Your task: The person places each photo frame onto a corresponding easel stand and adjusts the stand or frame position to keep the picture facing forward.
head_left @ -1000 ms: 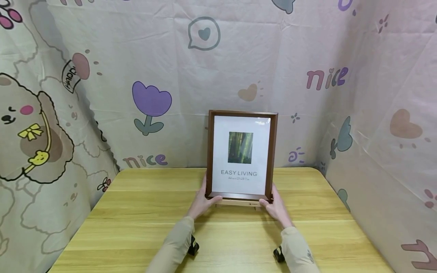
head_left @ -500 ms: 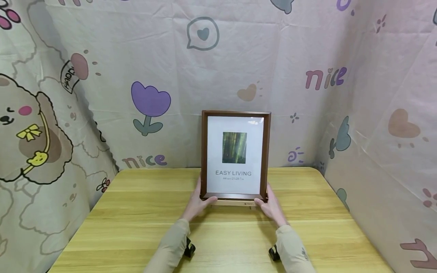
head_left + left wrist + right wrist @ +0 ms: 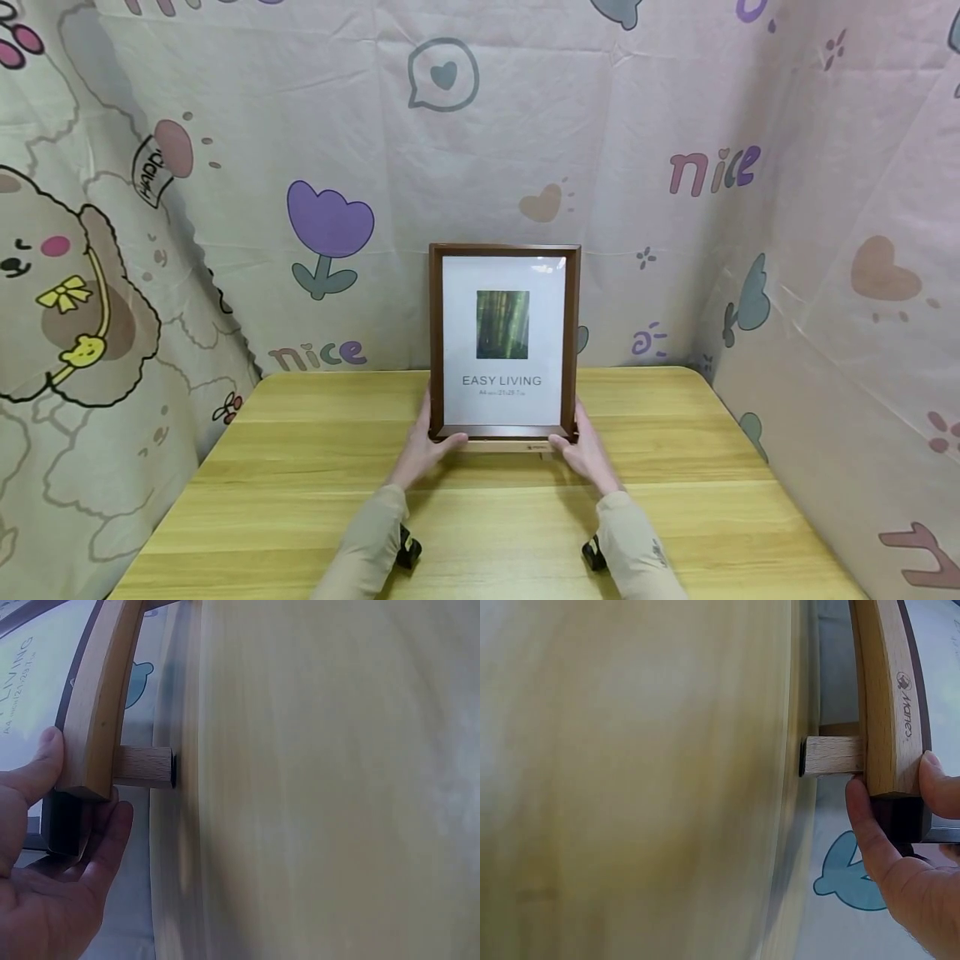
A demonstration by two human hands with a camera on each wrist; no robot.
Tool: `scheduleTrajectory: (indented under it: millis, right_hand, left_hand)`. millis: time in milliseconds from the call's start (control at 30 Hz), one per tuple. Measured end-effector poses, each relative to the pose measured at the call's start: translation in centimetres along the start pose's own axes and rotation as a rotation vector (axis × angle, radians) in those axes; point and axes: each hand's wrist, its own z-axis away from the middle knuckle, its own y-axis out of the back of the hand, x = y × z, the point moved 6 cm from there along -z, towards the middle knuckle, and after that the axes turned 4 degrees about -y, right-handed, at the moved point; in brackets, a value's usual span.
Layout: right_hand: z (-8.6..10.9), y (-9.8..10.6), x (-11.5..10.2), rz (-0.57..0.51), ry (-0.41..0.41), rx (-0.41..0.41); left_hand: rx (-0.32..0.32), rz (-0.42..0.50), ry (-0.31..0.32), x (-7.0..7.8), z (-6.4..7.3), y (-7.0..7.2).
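Note:
A brown picture frame [image 3: 436,333], with a white sheet reading "EASY LIVING" round a small forest picture, stands upright on a wooden easel [image 3: 502,447]. My left hand [image 3: 422,454] grips the lower left corner, thumb in front and fingers round the side and back. At the lower right corner my right hand [image 3: 588,457] holds it the same way. The left wrist view shows the easel's front ledge [image 3: 94,705] and a short foot [image 3: 142,765] with a dark tip close over the table. In the right wrist view the ledge [image 3: 889,705] bears a small printed logo.
The light wooden table [image 3: 480,533] reaches back to a printed cloth backdrop [image 3: 450,167]. Side cloths hang at left [image 3: 75,467] and right [image 3: 847,333]. A black wrist camera [image 3: 408,548] sits under the left sleeve, another [image 3: 593,553] under the right.
Both hands and the picture frame on its easel have moved to the left across the table, at about the same height. The grip at both corners stays the same.

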Motion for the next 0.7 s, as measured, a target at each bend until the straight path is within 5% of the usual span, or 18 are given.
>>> scheduleTrajectory:
  millis: [100, 333, 700]
  right_hand:
    - [-1.1, -1.8, 1.5, 0.035, -0.066, 0.101]
    - [-1.2, -2.1, 1.9, -0.016, -0.041, 0.010]
    - [-1.4, -2.9, 1.6, -0.021, -0.049, 0.025]
  left_hand:
    - [0.003, 0.004, -0.003, -0.1, 0.1, 0.2]
    - [0.010, -0.002, 0.007, -0.1, 0.4, 0.9]
    - [0.015, -0.021, 0.005, -0.6, 0.6, 1.7]
